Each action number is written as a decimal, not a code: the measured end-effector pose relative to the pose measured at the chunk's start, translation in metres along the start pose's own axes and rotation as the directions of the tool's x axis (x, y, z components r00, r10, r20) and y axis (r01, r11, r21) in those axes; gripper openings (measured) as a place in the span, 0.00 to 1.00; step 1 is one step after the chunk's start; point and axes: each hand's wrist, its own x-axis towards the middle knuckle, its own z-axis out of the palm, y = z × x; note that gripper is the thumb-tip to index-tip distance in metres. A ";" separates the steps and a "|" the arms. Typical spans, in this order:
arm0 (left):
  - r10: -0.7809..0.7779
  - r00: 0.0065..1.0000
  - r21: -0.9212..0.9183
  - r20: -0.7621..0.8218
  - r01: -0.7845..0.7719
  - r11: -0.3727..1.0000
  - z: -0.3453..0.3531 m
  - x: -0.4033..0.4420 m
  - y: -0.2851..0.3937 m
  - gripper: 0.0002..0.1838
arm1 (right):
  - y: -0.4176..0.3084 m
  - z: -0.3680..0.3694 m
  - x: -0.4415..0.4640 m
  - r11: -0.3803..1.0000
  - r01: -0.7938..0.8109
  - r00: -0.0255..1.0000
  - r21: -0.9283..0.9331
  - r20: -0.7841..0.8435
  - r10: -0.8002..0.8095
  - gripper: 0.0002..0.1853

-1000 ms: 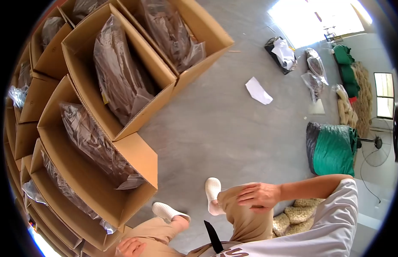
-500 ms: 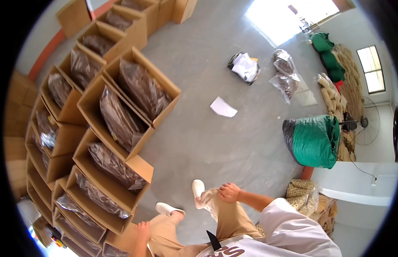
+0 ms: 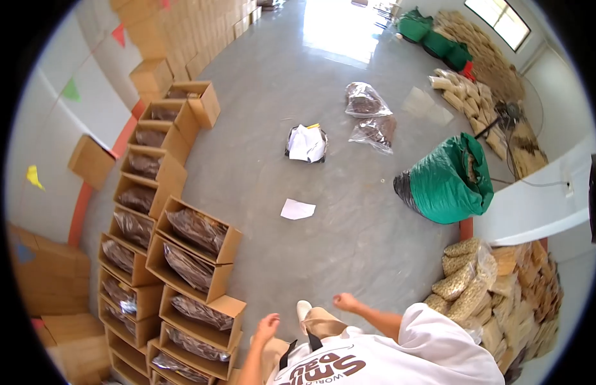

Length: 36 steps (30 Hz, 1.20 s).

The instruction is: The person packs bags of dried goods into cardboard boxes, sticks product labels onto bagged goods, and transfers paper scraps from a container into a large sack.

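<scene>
Head camera looks down on the person, who wears a white shirt and beige trousers. The left grip is close to the left leg, and I cannot tell if it touches the cloth. Its fingers seem loosely bent, but whether it is wide or narrow, I cannot tell. The right grip is a little farther forward, just beside the right leg. Its fingers look bent also, and I cannot tell how wide they stand. Between the two grips, a white shoe shows on the grey floor.

Nearest to the left grip, on its left side and apart from it, stands an open cardboard box. Inside this box lies a plastic bag with brown content. More open boxes continue in rows forward and farther left of this grip, and many of them contain similar bags.

Forward of the right grip and slightly to its left, a white sheet lies flat. Farther in the same direction are crumpled white papers in a dark container. Well ahead of the right grip lie two clear bags with brown content. To its right and forward is a large green sack. Nearer, on its right side, filled bags with pale pieces are piled.
</scene>
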 end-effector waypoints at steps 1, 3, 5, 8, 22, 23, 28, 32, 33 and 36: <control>0.010 0.999 0.030 -0.045 -0.009 1.000 -0.024 0.008 -0.008 0.14 | 0.006 -0.016 0.001 0.997 0.013 0.991 0.075 -0.130 -0.003 0.20; -0.188 0.960 -0.199 -0.206 0.147 0.969 -0.068 0.011 -0.012 0.15 | 0.014 -0.047 0.001 0.986 0.042 0.960 0.163 -0.281 0.005 0.19; -0.401 0.853 -0.347 -0.335 0.284 0.894 -0.108 0.004 0.000 0.14 | 0.022 -0.071 0.003 0.875 -0.011 0.918 0.483 -0.342 0.200 0.17; -0.574 0.732 -0.460 -0.368 0.393 0.796 -0.143 -0.011 -0.025 0.15 | 0.042 -0.098 -0.003 0.857 -0.062 0.925 0.512 -0.293 0.242 0.17; -0.610 0.782 -0.523 -0.124 0.471 0.710 -0.131 0.193 0.132 0.08 | 0.120 -0.154 -0.061 0.165 -0.385 0.729 0.908 0.189 0.657 0.17; -0.546 0.826 -0.458 -0.138 0.435 0.775 -0.130 0.225 0.164 0.10 | 0.118 -0.163 -0.056 0.116 -0.358 0.726 0.927 0.198 0.659 0.18; -0.268 0.954 -0.432 -0.131 0.188 0.882 -0.120 0.341 0.320 0.15 | 0.109 -0.197 -0.012 0.208 -0.338 0.807 0.918 0.169 0.566 0.17; -0.142 0.978 -0.471 -0.153 0.054 0.880 -0.088 0.378 0.375 0.15 | 0.155 -0.223 0.044 0.342 -0.254 0.922 0.905 0.121 0.367 0.15; -0.181 0.966 -0.507 -0.184 0.064 0.859 -0.076 0.384 0.373 0.15 | 0.164 -0.245 0.057 0.335 -0.244 0.924 0.910 0.113 0.365 0.15; -0.368 0.917 -0.527 -0.156 0.238 0.816 -0.039 0.382 0.342 0.17 | 0.185 -0.330 0.086 0.390 -0.286 0.883 0.875 0.083 0.462 0.16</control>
